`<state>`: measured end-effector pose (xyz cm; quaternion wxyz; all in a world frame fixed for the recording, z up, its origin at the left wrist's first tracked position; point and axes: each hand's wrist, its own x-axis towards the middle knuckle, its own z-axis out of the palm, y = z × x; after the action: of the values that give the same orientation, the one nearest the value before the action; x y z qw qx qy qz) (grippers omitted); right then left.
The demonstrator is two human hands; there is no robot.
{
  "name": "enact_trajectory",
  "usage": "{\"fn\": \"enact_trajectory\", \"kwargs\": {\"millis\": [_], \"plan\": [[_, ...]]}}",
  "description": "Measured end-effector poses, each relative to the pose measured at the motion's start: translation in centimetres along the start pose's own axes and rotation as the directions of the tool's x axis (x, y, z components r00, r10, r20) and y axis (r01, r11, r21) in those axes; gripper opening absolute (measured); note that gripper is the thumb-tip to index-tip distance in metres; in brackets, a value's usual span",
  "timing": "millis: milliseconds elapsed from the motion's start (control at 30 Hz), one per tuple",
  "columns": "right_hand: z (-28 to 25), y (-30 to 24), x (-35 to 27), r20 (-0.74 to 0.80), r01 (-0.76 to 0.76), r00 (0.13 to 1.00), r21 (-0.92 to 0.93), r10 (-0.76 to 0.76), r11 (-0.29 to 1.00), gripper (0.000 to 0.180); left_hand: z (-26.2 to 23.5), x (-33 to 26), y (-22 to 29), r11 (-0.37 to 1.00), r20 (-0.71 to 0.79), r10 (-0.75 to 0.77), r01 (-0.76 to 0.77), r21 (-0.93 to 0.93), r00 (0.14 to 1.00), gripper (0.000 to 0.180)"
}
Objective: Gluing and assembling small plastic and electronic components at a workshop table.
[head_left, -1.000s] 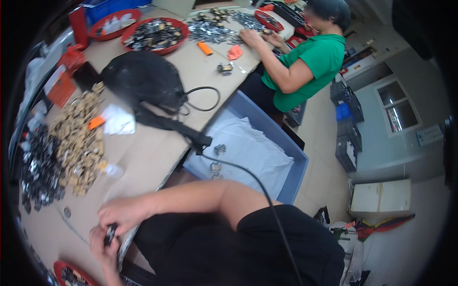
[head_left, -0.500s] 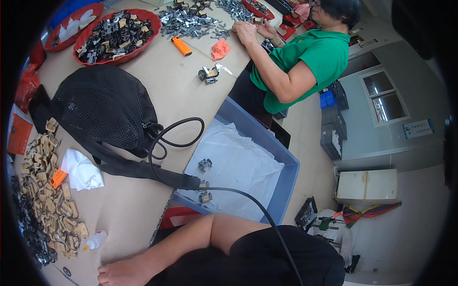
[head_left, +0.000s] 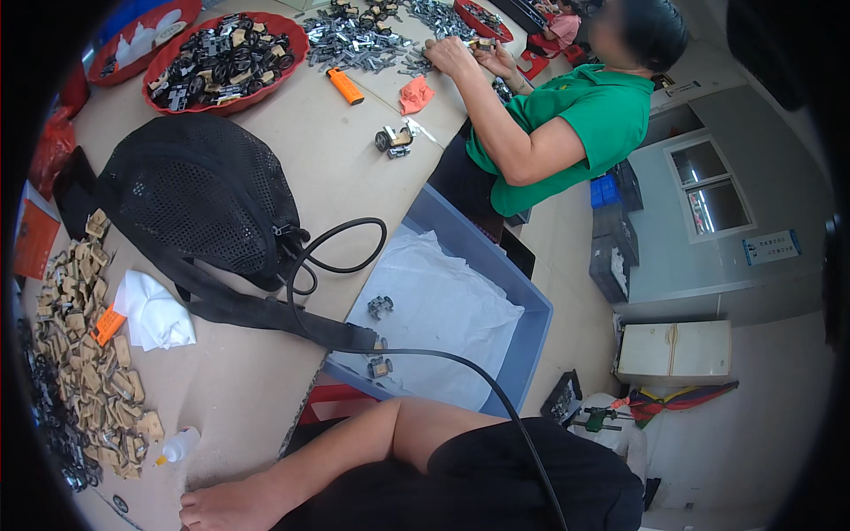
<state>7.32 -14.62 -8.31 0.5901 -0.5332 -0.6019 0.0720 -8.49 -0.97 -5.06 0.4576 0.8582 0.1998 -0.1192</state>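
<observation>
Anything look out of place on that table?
The strap of the black bag and a cable reach over the blue bin, where they could snag. The small bottle also appears tipped on its side.

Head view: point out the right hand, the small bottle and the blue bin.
Right hand (head_left: 232,504), head view, back of hand.
Small bottle (head_left: 182,443), head view, its body.
Blue bin (head_left: 523,350), head view, right wall.
</observation>
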Motion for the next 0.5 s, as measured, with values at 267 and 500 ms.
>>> {"fn": "enact_trajectory", "kwargs": {"millis": [267,500], "plan": [[-0.9,-0.5,0.4,0.033,0.032,0.999,-0.024,-0.032,0.999,0.018,0.5,0.5,1.6,0.967,-0.051,0.170,-0.156,0.199,0.984,0.026],[-3.1,-1.8,1.0,0.092,-0.052,0.995,0.098,0.043,0.994,0.019,0.1,1.1,3.7,0.707,-0.111,0.621,-0.493,0.507,0.776,0.030]]}}
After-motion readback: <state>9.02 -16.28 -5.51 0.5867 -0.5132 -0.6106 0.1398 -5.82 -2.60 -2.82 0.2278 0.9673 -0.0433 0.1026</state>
